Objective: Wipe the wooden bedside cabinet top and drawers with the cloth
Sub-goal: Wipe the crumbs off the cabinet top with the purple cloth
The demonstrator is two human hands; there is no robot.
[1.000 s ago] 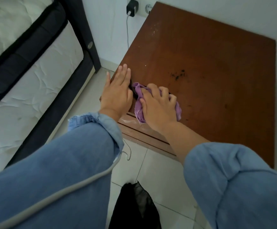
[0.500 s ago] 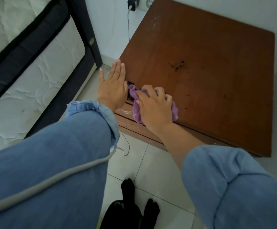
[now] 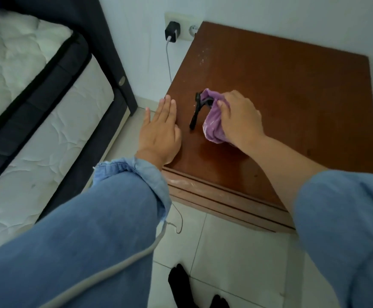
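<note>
**Cloth bunched in the right hand on the cabinet top**

While the left hand (image 3: pixel 160 132) lies flat and open along the near-left edge of the wooden bedside cabinet (image 3: pixel 292 90), fingers together and pointing toward the wall, the right hand (image 3: pixel 240 117) is closed around a crumpled purple cloth (image 3: pixel 212 125) and presses it against the top. The cloth sits on the left part of the surface, a little in from the edge, its loose folds spilling out to the left of the knuckles. Just beside it, touching or nearly touching its upper fold, lies a slim black object (image 3: pixel 196 114) stretched along the wood; I cannot tell what it is. The patch of wood below the cloth has a wet-looking sheen. Farther back, near the left rear corner, pale specks (image 3: pixel 202 56) dot the surface. The cabinet's stepped front moulding (image 3: pixel 214 196) shows pale, dusty streaks along its grooves.

Both arms wear rolled blue denim sleeves (image 3: pixel 114 218); the right forearm is bare up to the cuff. Behind the cabinet, a black charger (image 3: pixel 172 31) is plugged into the wall socket (image 3: pixel 186 25), and its thin white cable (image 3: pixel 169 63) hangs down the wall. To the left stands a bed with a white quilted mattress (image 3: pixel 25 96) in a dark frame. The floor is pale tile (image 3: pixel 236 252), and dark socked feet (image 3: pixel 181 283) show at the bottom edge.
</note>
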